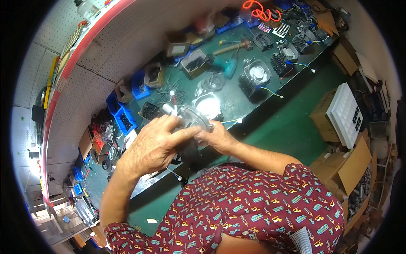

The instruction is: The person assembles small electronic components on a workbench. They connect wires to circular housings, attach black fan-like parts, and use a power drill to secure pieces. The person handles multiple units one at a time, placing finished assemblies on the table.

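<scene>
Just above the near edge of the workbench, I hold a grey metal housing with a rounded rim. My left hand is closed over its left side, the index finger stretched across the top. My right hand grips its right edge with the thumb and fingers. A wire with a white connector stands up beside the housing. Part of the housing's underside is hidden by my hands. Right behind it on the bench lies an open round housing with a bright white inside.
Finned housings with wire leads lie along the bench to the right. A hammer, a teal-handled tool and blue bins of small parts sit farther back. Cardboard boxes and a white tray stand at the right.
</scene>
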`<state>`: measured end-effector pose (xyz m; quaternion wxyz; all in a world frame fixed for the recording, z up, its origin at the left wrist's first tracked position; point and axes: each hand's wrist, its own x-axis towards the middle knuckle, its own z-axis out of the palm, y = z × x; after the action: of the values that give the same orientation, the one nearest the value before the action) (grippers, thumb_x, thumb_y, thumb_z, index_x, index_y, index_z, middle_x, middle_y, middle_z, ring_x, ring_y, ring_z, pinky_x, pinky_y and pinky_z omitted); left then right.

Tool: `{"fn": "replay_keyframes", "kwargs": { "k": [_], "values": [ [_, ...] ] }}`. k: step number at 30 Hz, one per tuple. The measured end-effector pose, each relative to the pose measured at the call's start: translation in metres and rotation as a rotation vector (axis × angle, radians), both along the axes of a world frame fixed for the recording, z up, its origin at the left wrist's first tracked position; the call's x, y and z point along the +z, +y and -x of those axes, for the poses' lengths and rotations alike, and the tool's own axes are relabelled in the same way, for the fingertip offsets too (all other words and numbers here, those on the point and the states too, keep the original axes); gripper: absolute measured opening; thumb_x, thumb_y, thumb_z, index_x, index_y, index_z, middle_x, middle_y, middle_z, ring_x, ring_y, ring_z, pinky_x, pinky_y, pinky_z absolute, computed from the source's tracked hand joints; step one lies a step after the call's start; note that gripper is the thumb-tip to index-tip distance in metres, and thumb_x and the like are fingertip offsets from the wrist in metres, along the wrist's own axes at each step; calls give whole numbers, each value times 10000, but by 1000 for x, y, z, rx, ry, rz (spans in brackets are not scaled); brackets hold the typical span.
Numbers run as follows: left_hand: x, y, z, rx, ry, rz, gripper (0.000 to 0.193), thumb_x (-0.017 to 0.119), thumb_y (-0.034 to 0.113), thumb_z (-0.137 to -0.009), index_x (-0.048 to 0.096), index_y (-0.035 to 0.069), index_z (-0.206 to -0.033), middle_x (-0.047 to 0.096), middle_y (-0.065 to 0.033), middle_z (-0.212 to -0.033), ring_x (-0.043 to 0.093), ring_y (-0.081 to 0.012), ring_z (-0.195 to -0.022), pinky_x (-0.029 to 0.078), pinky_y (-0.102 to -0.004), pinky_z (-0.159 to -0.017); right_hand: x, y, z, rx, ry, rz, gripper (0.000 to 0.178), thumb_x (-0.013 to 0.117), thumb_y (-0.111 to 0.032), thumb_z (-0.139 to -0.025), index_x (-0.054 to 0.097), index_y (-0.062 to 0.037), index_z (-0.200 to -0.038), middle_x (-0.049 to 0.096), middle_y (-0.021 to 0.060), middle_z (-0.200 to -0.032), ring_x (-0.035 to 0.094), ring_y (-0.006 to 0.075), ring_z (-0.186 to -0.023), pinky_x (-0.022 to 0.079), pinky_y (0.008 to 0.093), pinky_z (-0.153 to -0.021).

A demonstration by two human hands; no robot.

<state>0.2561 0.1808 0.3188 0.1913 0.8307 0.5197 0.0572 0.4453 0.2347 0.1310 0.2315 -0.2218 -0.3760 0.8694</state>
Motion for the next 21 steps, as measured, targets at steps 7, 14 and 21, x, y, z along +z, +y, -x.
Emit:
{"fn": "replay_keyframes", "kwargs": {
  "k": [7, 14, 21],
  "values": [
    [-85, -6, -30, 806, -741, -143, 921, 783, 443, -821, 342, 54, -1529, 529, -163, -1358, 557, -283, -1226, 516, -382, -971, -33, 35, -18, -110, 178, 148, 401, 701, -334, -970, 587, -69, -1249, 675, 43, -1077, 669, 142, -951, 612, 336, -819],
    [-116, 24, -55, 1015, -1674, 180, 503, 596, 402, -956, 549, 85, -1343, 691, -90, -1205, 711, -223, -987, 646, -396, -764, -4, 73, -14, -114, 103, 23, 388, 650, -344, -1005, 589, -70, -1273, 678, 23, -1052, 659, 138, -972, 582, 321, -818],
    [-137, 50, -28, 970, -1508, 266, 475, 610, 378, -915, 530, 83, -1279, 668, -78, -1076, 684, -201, -883, 528, -317, -570, -58, 147, -70, -570, -233, -302, 347, 666, -249, -969, 674, 18, -1191, 720, 104, -1026, 702, 165, -904, 589, 288, -741]
  ]
}}
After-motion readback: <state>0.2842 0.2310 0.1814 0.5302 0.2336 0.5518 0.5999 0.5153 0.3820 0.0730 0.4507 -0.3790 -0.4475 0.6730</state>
